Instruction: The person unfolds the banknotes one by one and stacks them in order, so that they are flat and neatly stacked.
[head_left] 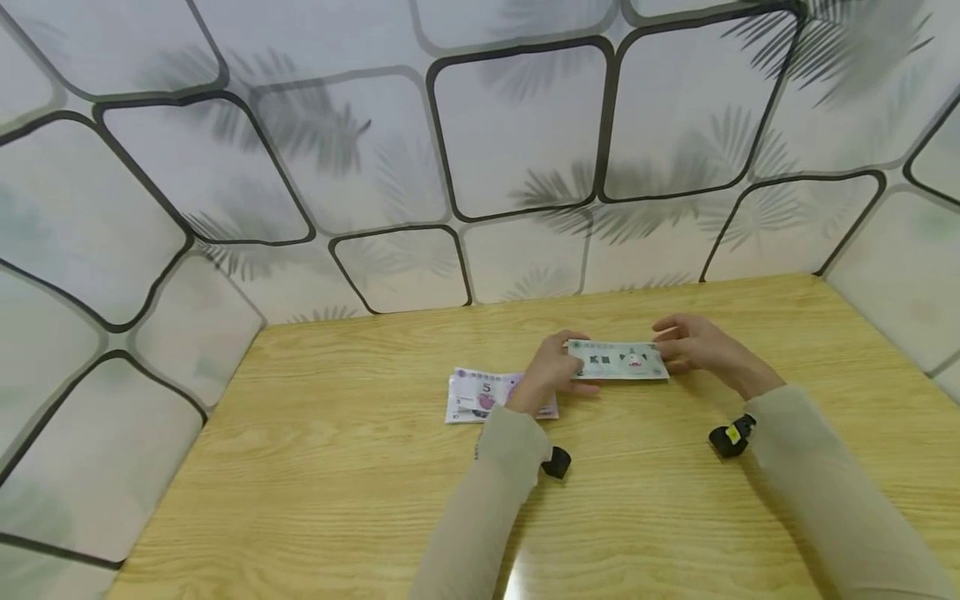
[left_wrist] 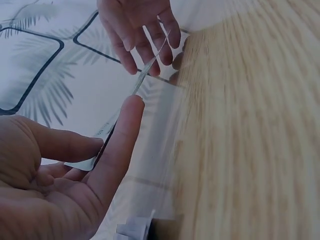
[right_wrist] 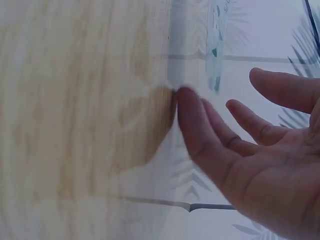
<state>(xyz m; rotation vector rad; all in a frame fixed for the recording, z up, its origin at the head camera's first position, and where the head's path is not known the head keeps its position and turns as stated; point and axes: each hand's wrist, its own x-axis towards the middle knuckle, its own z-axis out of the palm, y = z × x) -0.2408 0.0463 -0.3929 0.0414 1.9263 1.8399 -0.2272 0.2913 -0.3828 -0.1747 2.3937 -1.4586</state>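
Note:
A pale green play banknote with a small cartoon figure is held above the table by my left hand. In the left wrist view the thumb and fingers pinch one end of the note, which is seen nearly edge-on. My right hand is at the note's other end with its fingers apart. The right wrist view shows the right hand loosely spread, its fingertips near the end of the note and nothing gripped. A pile of purple play banknotes lies partly behind my left wrist.
The wood-grain table runs back to a wall covered in dark-lined panels and leaf prints. A dark wrist camera is on the left sleeve, and another camera is on the right.

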